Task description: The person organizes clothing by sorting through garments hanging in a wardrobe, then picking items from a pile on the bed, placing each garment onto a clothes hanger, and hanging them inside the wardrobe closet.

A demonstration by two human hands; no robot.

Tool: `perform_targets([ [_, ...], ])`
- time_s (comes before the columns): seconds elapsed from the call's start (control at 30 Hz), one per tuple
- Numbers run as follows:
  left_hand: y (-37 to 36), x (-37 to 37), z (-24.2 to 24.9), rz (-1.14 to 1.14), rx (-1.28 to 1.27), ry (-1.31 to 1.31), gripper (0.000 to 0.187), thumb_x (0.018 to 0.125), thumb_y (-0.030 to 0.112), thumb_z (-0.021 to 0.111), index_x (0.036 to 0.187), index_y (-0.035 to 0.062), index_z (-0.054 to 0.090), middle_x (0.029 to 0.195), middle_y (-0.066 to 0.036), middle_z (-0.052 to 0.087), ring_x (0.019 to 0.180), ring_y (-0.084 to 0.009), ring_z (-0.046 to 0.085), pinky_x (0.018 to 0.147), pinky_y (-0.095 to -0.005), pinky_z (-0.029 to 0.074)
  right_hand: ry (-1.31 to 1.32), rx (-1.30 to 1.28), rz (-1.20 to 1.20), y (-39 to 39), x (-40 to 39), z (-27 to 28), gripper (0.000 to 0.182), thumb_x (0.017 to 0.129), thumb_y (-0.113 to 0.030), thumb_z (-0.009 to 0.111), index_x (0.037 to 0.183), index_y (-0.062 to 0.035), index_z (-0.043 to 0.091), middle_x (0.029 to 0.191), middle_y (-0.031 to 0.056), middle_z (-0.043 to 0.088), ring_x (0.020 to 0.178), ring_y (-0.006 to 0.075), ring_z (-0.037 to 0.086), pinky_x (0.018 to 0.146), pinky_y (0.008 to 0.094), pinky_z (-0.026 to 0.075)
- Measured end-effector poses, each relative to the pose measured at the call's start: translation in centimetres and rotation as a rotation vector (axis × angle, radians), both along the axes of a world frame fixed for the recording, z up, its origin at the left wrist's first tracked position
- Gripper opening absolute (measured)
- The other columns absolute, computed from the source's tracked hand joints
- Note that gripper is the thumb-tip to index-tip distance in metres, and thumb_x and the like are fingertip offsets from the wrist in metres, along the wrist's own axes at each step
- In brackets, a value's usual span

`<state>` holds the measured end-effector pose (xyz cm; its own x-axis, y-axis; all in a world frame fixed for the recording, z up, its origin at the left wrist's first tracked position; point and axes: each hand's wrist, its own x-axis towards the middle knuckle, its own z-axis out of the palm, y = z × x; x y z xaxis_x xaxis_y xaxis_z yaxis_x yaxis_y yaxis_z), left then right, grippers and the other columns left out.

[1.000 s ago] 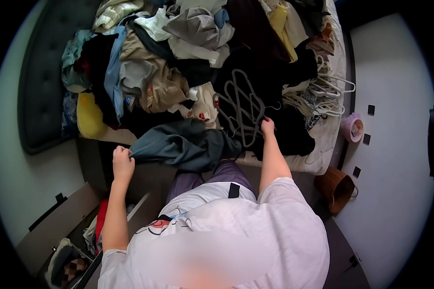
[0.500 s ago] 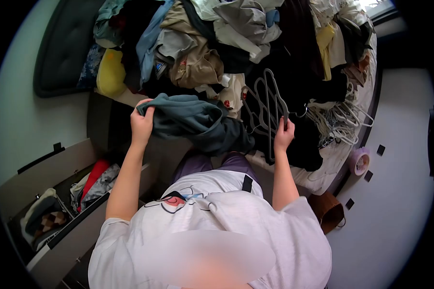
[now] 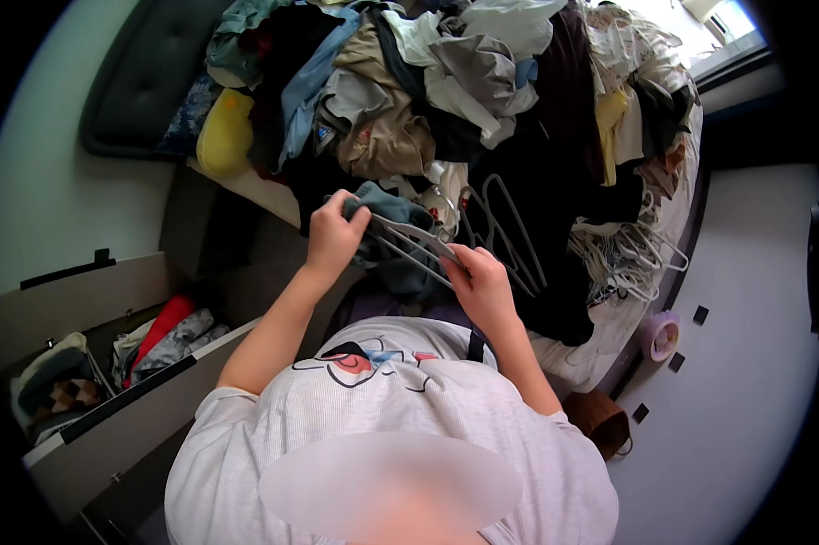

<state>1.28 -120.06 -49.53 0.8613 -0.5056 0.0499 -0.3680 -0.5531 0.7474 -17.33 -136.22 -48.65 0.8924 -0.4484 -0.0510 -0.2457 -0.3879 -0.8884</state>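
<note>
My left hand is closed on a dark green garment, which hangs in folds in front of my legs. A grey clothes hanger is gripped near one end by my right hand. Its other end reaches the garment right beside my left fingers, and the hanger lies slanted across the cloth. Just beyond my right hand, more grey hangers rest on black clothing at the edge of the bed.
Piled clothes cover much of the bed, with a yellow cushion at the left. White hangers lie in a heap at the right. An open drawer holding folded clothes stands low left; a brown bag is on the floor.
My right hand has brought one grey hanger leftward to the green garment, leaving the others on the bed. My left hand has moved right with the garment, which is now more bunched.
</note>
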Motion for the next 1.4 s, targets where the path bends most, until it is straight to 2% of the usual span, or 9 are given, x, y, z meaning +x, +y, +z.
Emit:
perform_targets([
  [0.17,1.7,2.8,6.0,-0.373,0.152,-0.569,0.026,0.071,0.02,0.071,0.087,0.0046,0.058,0.084,-0.011,0.055,0.08,-0.023,0.055,0.072,-0.0319,0.046,-0.269,-0.141,0.13,-1.4,1.0,0.4,0.016,0.077,-0.006,0.069,0.092,-0.0035,0.066,0.073,0.0107,0.062,0.069,0.0247,0.057,0.06,0.0335,0.047],
  [0.3,2.5,2.9,10.1,-0.471,0.392,0.243,0.041,0.071,0.027,0.075,0.094,0.0065,0.049,0.079,-0.012,0.058,0.074,-0.0269,0.058,0.069,-0.0328,0.046,-0.4,-0.154,0.232,-4.6,2.8,-0.8,0.017,0.073,-0.003,0.07,0.089,0.0004,0.065,0.067,0.0103,0.055,0.067,0.0267,0.054,0.06,0.033,0.046],
  [0.43,3.0,1.7,10.3,-0.257,0.335,0.085,0.042,0.073,0.034,0.076,0.093,0.0068,0.051,0.07,-0.014,0.061,0.066,-0.0296,0.062,0.061,-0.037,0.046,-0.354,-0.495,-0.082,-4.0,5.9,1.2,0.042,0.072,-0.011,0.072,0.112,-0.0067,0.059,0.107,0.011,0.051,0.101,0.0322,0.045,0.086,0.0425,0.038],
  [0.53,3.8,0.5,11.8,-0.067,0.197,-0.189,0.032,0.076,0.024,0.076,0.089,0.0054,0.053,0.07,-0.013,0.061,0.062,-0.024,0.063,0.057,-0.031,0.048,-0.617,-0.488,0.005,-0.8,6.5,-0.2,0.043,0.073,-0.012,0.071,0.114,-0.0065,0.058,0.1,0.0119,0.055,0.097,0.0326,0.05,0.091,0.0424,0.038],
  [0.67,6.4,0.0,15.9,0.124,-0.051,-0.31,0.03,0.072,0.016,0.08,0.089,0.0054,0.057,0.064,-0.009,0.058,0.057,-0.0163,0.059,0.055,-0.0278,0.047,-0.449,-0.209,0.637,4.5,9.4,0.3,0.042,0.08,-0.025,0.067,0.114,-0.0021,0.056,0.109,0.0179,0.058,0.105,0.0338,0.052,0.099,0.0455,0.035],
  [0.8,11.5,0.2,20.9,0.186,-0.185,-0.454,0.027,0.074,0.011,0.078,0.09,0.0031,0.057,0.073,-0.002,0.06,0.065,-0.0073,0.054,0.061,-0.024,0.048,-0.029,-0.629,0.935,5.2,11.0,-3.9,0.048,0.08,-0.041,0.062,0.106,-0.001,0.059,0.093,0.0168,0.064,0.103,0.0338,0.055,0.099,0.0419,0.035],
  [0.97,20.9,1.2,24.8,0.36,-0.075,-0.663,0.023,0.075,0.008,0.076,0.088,0.0008,0.059,0.076,0.0,0.058,0.071,-0.0066,0.052,0.066,-0.0218,0.045,-0.335,-0.927,0.724,0.1,12.9,-3.8,0.028,0.071,-0.037,0.068,0.075,-0.0086,0.066,0.08,0.0067,0.064,0.092,0.0242,0.057,0.098,0.038,0.035],
  [1.07,25.7,-0.3,25.5,0.313,-0.01,-0.587,0.024,0.073,0.006,0.076,0.088,0.0003,0.058,0.071,-0.003,0.058,0.065,-0.0089,0.053,0.063,-0.0226,0.045,-0.504,-0.93,0.678,-1.1,13.4,2.1,0.029,0.057,-0.031,0.073,0.072,-0.0089,0.062,0.073,0.0039,0.062,0.083,0.0238,0.057,0.093,0.0394,0.039],
  [1.4,32.6,-4.4,27.1,0.299,0.161,-1.042,0.03,0.07,0.01,0.079,0.091,0.0029,0.059,0.074,-0.01,0.061,0.062,-0.0225,0.06,0.058,-0.0293,0.047,-0.991,-1.0,0.843,7.5,16.2,20.6,0.038,0.054,-0.039,0.072,0.06,-0.0082,0.051,0.059,0.0036,0.046,0.069,0.0246,0.051,0.09,0.0433,0.039],
])
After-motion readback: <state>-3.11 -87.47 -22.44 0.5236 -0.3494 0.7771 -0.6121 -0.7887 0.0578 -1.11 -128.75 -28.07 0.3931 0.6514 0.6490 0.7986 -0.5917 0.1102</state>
